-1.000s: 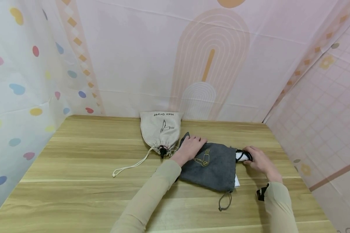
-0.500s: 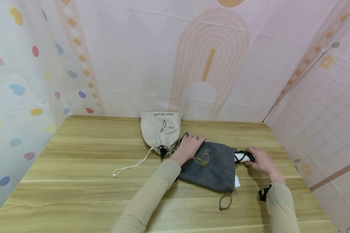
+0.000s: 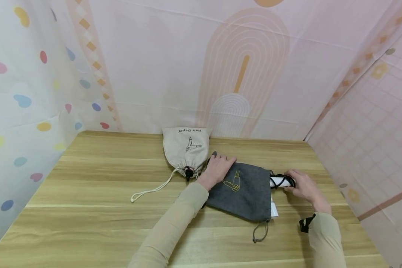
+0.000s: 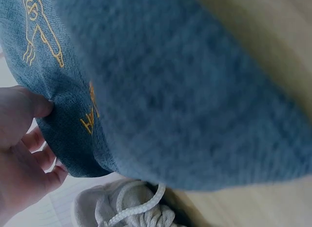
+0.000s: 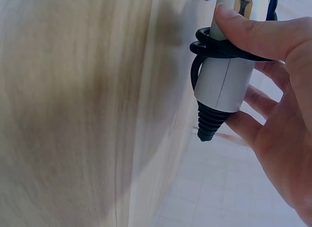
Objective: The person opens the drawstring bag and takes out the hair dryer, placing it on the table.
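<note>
A dark grey drawstring bag with a yellow hair dryer drawing lies flat on the table. My left hand holds its closed left end, and in the left wrist view thumb and fingers pinch the cloth. Out of the bag's mouth at the right sticks the white handle of a hair dryer, wound with black cord. My right hand grips the end of this handle. In the right wrist view the handle shows its switch and black ribbed cord sleeve. The dryer's head is hidden in the bag.
Behind, a beige drawstring bag printed "Hair Dryer" lies against the back cloth, its white cord trailing left. A white tag and a grey cord loop hang out at the grey bag's mouth. Patterned cloths surround the wooden table.
My right hand has moved slightly to the right with the hair dryer handle, and a little more of it shows outside the bag. The left hand stays on the bag's end.
</note>
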Tool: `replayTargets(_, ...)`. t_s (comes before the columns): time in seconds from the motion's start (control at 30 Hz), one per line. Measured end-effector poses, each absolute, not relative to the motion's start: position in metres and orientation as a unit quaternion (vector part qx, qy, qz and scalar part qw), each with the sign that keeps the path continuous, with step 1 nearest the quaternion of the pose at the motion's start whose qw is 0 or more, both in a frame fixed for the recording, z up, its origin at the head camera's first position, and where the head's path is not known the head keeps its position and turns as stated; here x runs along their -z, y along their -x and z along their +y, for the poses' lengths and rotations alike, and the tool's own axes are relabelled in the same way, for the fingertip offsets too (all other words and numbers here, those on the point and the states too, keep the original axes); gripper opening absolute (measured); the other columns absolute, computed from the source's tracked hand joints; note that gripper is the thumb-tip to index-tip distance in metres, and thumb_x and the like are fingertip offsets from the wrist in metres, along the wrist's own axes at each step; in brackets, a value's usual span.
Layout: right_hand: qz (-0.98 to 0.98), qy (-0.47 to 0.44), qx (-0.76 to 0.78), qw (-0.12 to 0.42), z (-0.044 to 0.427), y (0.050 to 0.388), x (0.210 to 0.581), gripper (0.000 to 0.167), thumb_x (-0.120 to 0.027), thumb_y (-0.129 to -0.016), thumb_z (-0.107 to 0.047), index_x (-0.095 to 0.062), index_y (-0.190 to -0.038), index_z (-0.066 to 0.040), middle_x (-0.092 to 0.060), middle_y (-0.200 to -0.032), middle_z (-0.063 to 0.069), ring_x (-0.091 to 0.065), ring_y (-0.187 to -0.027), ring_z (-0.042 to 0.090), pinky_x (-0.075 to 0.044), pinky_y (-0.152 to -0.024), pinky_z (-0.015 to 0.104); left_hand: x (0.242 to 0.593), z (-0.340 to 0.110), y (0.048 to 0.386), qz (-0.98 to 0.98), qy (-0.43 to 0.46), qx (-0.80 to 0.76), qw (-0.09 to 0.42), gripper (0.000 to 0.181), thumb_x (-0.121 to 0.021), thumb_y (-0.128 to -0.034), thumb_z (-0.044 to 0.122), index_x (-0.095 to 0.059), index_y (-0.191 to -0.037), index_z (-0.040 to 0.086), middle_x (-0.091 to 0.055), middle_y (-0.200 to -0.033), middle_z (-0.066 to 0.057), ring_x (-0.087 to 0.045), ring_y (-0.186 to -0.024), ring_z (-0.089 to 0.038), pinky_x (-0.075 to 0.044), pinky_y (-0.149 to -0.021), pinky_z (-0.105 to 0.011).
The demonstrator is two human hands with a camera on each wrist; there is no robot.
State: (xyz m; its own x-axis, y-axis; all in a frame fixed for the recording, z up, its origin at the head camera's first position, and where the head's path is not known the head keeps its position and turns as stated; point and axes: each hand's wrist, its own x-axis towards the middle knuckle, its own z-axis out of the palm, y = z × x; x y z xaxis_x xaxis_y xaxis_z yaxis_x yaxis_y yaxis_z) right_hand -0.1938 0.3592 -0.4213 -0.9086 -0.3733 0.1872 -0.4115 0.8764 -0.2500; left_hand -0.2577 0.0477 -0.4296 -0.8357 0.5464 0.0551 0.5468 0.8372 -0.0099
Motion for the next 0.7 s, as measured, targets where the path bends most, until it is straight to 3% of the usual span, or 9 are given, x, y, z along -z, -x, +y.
replayTargets(0.27, -0.973, -0.181, -0.139, 0.033, 0.356, 0.197, 0.421, 0.042, -0.072, -0.079, -0.006, -0.056, -0.117, 0.001, -0.060, -0.119, 0.025, -0.059, -0.103, 0.044, -0.050, -0.082, 0.057, 0.428, 0.041, 0.246, -0.944, 0.327, 0.012, 0.043, 0.039, -0.048, -0.0981, 0.010, -0.045, -0.136, 0.020, -0.052, -0.132, -0.008, -0.051, -0.122, -0.027, -0.046, -0.097, -0.042)
replayTargets(0.4, -0.974, -0.177, -0.140, 0.028, 0.354, 0.198, 0.420, 0.042, -0.071, -0.079, -0.006, -0.056, -0.117, 0.000, -0.060, -0.119, 0.026, -0.059, -0.104, 0.045, -0.050, -0.082, 0.058, 0.428, 0.036, 0.232, -0.925, 0.371, 0.025, 0.075, 0.034, -0.047, -0.0987, 0.013, -0.049, -0.132, 0.018, -0.048, -0.135, -0.010, -0.048, -0.125, -0.028, -0.049, -0.094, -0.038)
replayTargets(0.53, -0.973, -0.180, -0.141, 0.027, 0.353, 0.198, 0.420, 0.041, -0.071, -0.079, -0.006, -0.056, -0.117, 0.000, -0.060, -0.118, 0.025, -0.060, -0.103, 0.044, -0.050, -0.082, 0.056, 0.427, 0.030, 0.213, -0.901, 0.422, 0.030, 0.098, 0.028, -0.051, -0.0977, 0.020, -0.055, -0.126, 0.017, -0.052, -0.129, -0.010, -0.052, -0.118, -0.026, -0.052, -0.087, -0.033)
replayTargets(0.7, -0.975, -0.172, -0.142, 0.024, 0.354, 0.198, 0.420, 0.042, -0.071, -0.080, -0.006, -0.056, -0.118, 0.001, -0.060, -0.119, 0.026, -0.059, -0.104, 0.045, -0.049, -0.085, 0.057, 0.418, 0.024, 0.191, -0.881, 0.470, 0.055, -0.010, 0.033, -0.061, -0.0901, 0.038, -0.059, -0.119, 0.020, -0.055, -0.118, -0.003, -0.052, -0.104, -0.019, -0.050, -0.083, -0.028)
